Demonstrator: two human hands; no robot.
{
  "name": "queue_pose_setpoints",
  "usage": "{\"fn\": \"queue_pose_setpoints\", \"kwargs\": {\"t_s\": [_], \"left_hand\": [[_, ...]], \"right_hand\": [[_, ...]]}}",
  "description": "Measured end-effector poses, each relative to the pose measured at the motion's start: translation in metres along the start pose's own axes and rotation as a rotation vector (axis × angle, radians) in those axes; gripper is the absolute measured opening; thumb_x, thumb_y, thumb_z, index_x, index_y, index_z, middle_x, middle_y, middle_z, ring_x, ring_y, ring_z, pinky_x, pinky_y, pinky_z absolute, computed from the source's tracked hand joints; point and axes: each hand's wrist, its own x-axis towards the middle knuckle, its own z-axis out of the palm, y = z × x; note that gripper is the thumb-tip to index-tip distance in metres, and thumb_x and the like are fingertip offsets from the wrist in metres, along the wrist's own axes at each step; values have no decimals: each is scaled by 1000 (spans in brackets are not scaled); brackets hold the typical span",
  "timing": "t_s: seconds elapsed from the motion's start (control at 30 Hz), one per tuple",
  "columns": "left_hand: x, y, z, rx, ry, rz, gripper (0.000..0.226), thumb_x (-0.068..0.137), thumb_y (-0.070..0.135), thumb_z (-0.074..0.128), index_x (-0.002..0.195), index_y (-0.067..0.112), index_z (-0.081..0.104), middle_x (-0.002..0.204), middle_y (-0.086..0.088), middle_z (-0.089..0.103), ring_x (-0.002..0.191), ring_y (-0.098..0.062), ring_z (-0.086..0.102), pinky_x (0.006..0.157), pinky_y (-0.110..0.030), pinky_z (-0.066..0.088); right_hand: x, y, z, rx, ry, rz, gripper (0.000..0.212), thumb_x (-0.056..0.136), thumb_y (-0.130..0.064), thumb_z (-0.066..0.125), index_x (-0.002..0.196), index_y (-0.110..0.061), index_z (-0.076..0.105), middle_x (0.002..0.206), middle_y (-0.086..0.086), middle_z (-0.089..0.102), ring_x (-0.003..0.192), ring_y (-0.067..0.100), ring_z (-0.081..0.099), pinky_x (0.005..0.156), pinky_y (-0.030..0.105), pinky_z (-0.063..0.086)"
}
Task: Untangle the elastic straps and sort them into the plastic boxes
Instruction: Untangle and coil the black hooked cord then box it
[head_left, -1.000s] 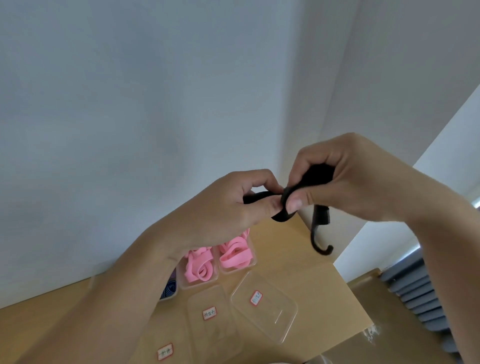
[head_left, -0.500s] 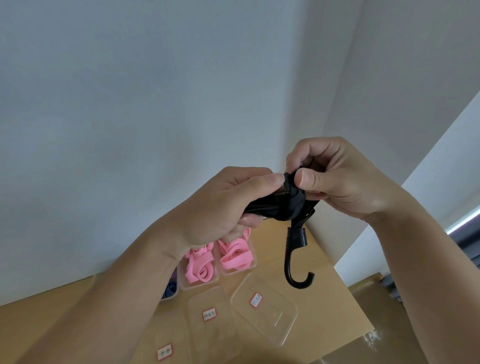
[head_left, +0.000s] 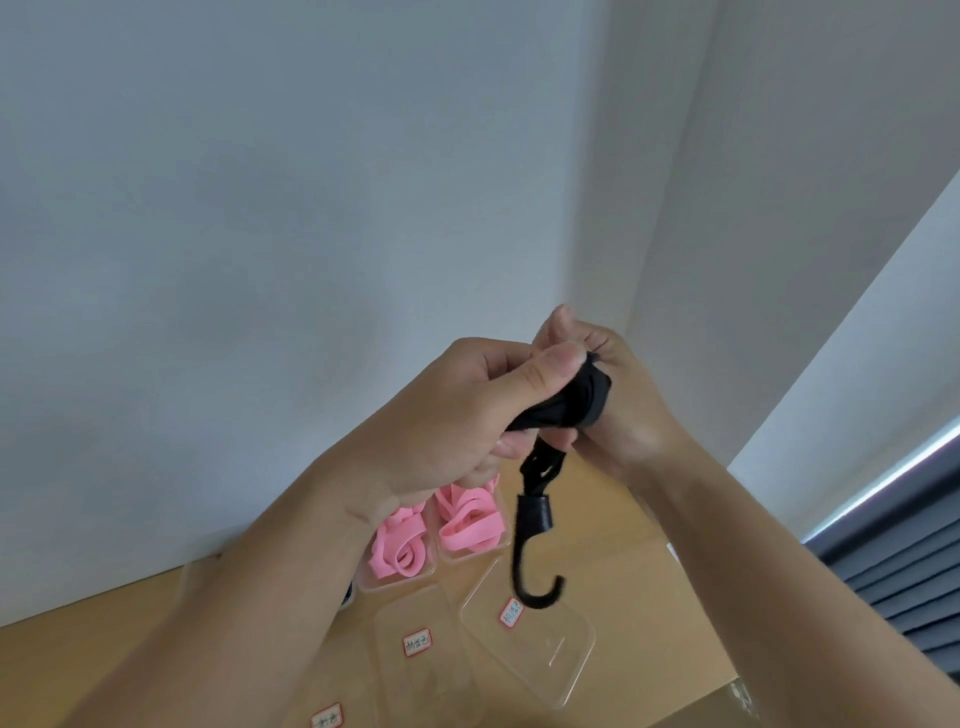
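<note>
I hold a bunched black elastic strap (head_left: 569, 402) in the air above the table. My left hand (head_left: 457, 415) grips its near part with the thumb pressed on top. Behind it, my right hand (head_left: 608, 395) closes on the far part of the bundle. The strap's black hook (head_left: 535, 566) dangles below both hands. Under them, two clear plastic boxes hold pink straps (head_left: 400, 551), (head_left: 470, 519). Clear lids with red-bordered labels (head_left: 530, 642), (head_left: 421, 670) lie flat in front of the boxes.
The wooden table (head_left: 613, 535) stands against a white wall, in a corner. Its right edge drops off near a grey ribbed radiator (head_left: 904, 566). A dark blue item (head_left: 347, 592) peeks out behind my left wrist.
Both hands have shifted closer together and the strap bundle is rolled tighter between them. The hook now hangs lower, straight down over the right-hand lid.
</note>
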Motion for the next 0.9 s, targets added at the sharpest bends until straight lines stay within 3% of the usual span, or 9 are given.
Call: {"fn": "queue_pose_setpoints", "kwargs": {"t_s": [0.1,0.17,0.27,0.4,0.53,0.63,0.73,0.83,0.9], "left_hand": [[-1,-5,1,-40,124,-24,48,96,55,54,68,18,64,46,9,38,39,-8,17,39,-16,19],[0,-6,0,-80,194,-34,42,91,57,57,59,29,62,49,5,31,40,-9,16,39,-16,18],[2,-7,0,-163,244,-31,38,89,57,61,59,34,62,51,4,29,39,-9,15,39,-15,18],[9,-11,-2,-232,369,-24,41,96,53,63,61,32,63,53,3,28,44,-12,13,39,-16,17],[19,-15,-5,-168,500,-18,39,100,47,59,73,18,55,53,1,26,42,-13,14,40,-17,14],[20,-19,-7,-103,571,-33,40,100,45,59,73,16,53,48,5,30,40,-13,17,40,-17,16],[22,-20,-4,-69,620,-19,38,99,44,60,74,16,56,44,12,34,37,-11,23,41,-17,18],[23,-18,-5,-16,661,21,43,100,42,60,59,30,59,41,14,38,32,-7,35,41,-18,20],[24,-16,-9,-16,666,24,50,100,43,60,51,34,60,43,15,34,34,-7,31,39,-18,21]], "right_hand": [[0,13,12,-87,162,4,53,107,-45,42,63,-20,60,44,7,47,33,18,44,37,22,32],[-2,20,18,-139,236,11,52,110,-38,38,74,-5,57,47,12,47,33,20,45,34,22,31],[-5,26,30,-208,331,11,49,111,-26,31,80,7,48,46,12,45,34,21,40,37,21,30],[-7,26,39,-265,447,6,49,111,-26,33,71,3,37,53,11,36,47,20,33,44,27,30],[-13,30,46,-226,423,101,33,99,-27,41,71,-12,48,56,-1,42,55,17,39,54,33,41],[-19,26,43,-206,360,198,16,93,-24,53,97,-12,63,58,-4,48,53,15,44,47,25,39],[-24,23,38,-128,248,294,32,88,-1,59,117,-15,60,61,-2,49,48,16,42,41,25,35],[-27,27,41,-172,181,366,32,88,4,54,115,-12,61,66,2,44,45,12,41,40,23,34],[-27,29,39,-232,228,403,30,92,3,49,113,-14,62,69,3,46,45,10,45,43,22,38]]}}
